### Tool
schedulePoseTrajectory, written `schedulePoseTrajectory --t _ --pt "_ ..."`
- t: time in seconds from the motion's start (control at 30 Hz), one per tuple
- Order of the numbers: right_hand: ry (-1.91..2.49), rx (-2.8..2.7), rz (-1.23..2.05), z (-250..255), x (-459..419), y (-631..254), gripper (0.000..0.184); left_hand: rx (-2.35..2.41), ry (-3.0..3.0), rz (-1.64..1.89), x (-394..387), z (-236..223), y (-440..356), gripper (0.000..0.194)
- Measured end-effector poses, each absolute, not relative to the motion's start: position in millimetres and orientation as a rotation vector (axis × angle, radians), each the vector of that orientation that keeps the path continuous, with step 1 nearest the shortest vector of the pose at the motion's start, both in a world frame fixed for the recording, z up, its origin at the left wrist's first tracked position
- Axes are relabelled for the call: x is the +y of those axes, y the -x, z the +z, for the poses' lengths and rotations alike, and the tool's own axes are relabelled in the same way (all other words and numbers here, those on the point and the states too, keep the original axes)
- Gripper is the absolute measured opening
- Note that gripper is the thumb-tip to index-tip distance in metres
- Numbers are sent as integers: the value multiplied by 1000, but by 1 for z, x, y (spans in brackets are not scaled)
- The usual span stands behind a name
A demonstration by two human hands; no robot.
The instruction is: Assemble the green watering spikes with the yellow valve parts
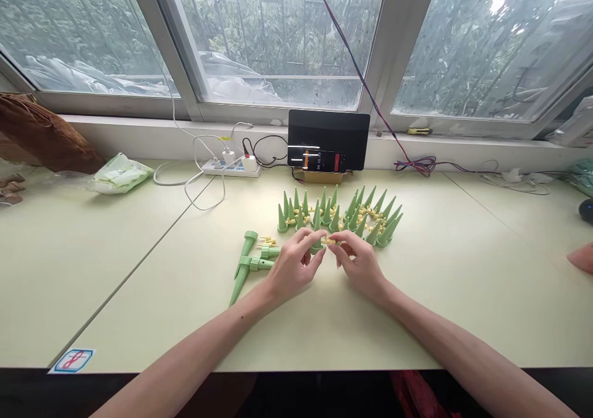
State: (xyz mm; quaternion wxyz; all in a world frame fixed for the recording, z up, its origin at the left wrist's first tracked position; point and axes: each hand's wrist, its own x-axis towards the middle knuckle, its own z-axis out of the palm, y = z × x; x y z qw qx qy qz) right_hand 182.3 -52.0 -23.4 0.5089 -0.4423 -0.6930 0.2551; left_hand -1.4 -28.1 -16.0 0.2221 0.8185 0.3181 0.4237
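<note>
My left hand [296, 260] is closed around the base of an upright green plastic spike [317, 221], its fingers hiding part of it. Between the thumb and fingertips of my right hand [356, 259] is a small yellow plastic piece [328, 241], held right beside that spike. Behind both hands several green spikes [388, 233] stand point up, with small yellow pieces [369, 211] among them. Left of my left hand lie a few larger green spikes [241, 282] with wide collars, close to a little group of loose yellow pieces [267, 241].
At the back a black tablet [328, 137] leans upright, with a phone [323, 161] before it. A power strip [231, 168] with cables stands to its left. Farther left lies a green-white packet [121, 174]. Another person's hand [581, 259] shows at the right edge.
</note>
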Motion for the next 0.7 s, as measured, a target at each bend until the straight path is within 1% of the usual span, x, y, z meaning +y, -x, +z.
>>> schedulePoseTrajectory --t 0.4,0.7 --pt "1060 -1644 619 -23 -53 -182 14 888 -2253 1176 -30 -13 0 29" --pt "1094 -1663 606 -20 -52 -182 20 869 -2320 1200 -28 -17 1 29"
